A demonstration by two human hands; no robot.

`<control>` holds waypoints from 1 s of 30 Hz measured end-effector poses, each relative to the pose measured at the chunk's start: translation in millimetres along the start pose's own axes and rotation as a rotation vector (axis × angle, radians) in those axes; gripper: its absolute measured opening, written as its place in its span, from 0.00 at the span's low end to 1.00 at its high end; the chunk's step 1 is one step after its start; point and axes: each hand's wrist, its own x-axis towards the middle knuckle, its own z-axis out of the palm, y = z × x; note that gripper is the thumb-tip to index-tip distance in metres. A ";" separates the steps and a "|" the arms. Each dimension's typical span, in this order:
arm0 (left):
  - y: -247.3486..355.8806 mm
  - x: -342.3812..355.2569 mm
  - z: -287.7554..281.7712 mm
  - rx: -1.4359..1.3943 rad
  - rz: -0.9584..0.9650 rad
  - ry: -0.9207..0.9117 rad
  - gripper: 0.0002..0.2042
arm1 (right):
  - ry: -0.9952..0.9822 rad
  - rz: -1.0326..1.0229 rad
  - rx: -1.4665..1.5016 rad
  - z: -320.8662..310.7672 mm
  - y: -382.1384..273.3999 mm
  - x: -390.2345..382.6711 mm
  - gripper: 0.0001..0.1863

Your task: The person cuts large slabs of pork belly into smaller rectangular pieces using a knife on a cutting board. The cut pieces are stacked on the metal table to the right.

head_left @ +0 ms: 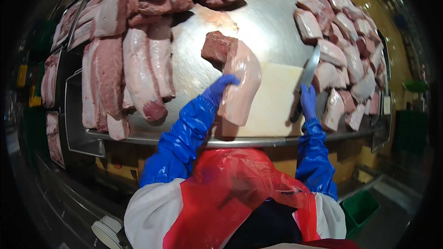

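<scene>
My left hand (219, 90), in a purple glove, grips the left side of a long pale slab of meat (242, 83) lying over the white cutting board (281, 101). A dark red, blocky end of meat (217, 46) lies at the slab's upper left. My right hand (308, 99), also gloved, is closed round the handle of a long knife (311, 64); its blade points away from me, along the board's right side. Blue sleeve covers reach up both forearms.
Long meat slabs (138, 74) are piled on the steel table (203, 23) at left and back, several cut chunks (350, 64) at right. Metal trays (85, 143) line the left side. A green bin (360, 210) stands low at right, below the table's front edge.
</scene>
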 end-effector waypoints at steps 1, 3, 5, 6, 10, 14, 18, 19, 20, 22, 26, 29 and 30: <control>9.3 -4.4 23.4 -0.020 -0.049 -0.002 0.26 | -0.064 0.008 0.087 3.1 -19.5 -3.2 0.20; 22.9 5.7 58.4 0.105 0.130 -0.077 0.28 | -0.097 0.039 0.339 -2.0 -28.4 -10.3 0.17; 50.8 14.1 77.2 0.182 0.113 -0.182 0.23 | -0.008 0.023 0.424 -17.5 -25.3 -16.0 0.16; 57.2 15.6 79.6 0.236 0.130 -0.184 0.24 | 0.020 0.015 0.456 -29.2 -22.8 -19.7 0.16; 59.3 27.1 63.0 0.489 0.100 -0.086 0.26 | 0.071 0.211 0.547 -88.6 -21.3 -36.1 0.15; 36.9 4.0 -15.1 0.833 -0.017 0.185 0.28 | 0.053 0.181 0.647 -121.8 -22.9 -51.0 0.14; 28.6 -80.9 -100.9 1.111 -0.289 0.615 0.30 | -0.071 0.311 0.681 -126.4 3.1 -58.9 0.12; 25.2 -93.4 -98.8 1.202 -0.301 0.709 0.31 | -0.102 0.348 0.671 -126.0 9.0 -63.1 0.12; 28.0 -91.3 -95.9 1.388 -0.193 0.742 0.31 | -0.133 0.386 0.664 -124.9 15.1 -67.7 0.12; 11.2 -42.9 -30.6 2.006 0.421 0.569 0.38 | -0.122 0.406 0.676 -125.3 24.6 -71.0 0.13; -71.7 117.8 49.7 1.993 0.714 0.026 0.37 | -0.126 0.382 0.631 -109.7 -3.3 -73.6 0.12; -129.1 190.7 116.1 2.211 0.748 0.046 0.43 | -0.094 0.311 0.542 -107.0 -2.8 -76.2 0.12; -135.5 200.2 121.0 2.305 0.671 -0.088 0.44 | -0.086 0.287 0.492 -108.0 -2.6 -80.3 0.12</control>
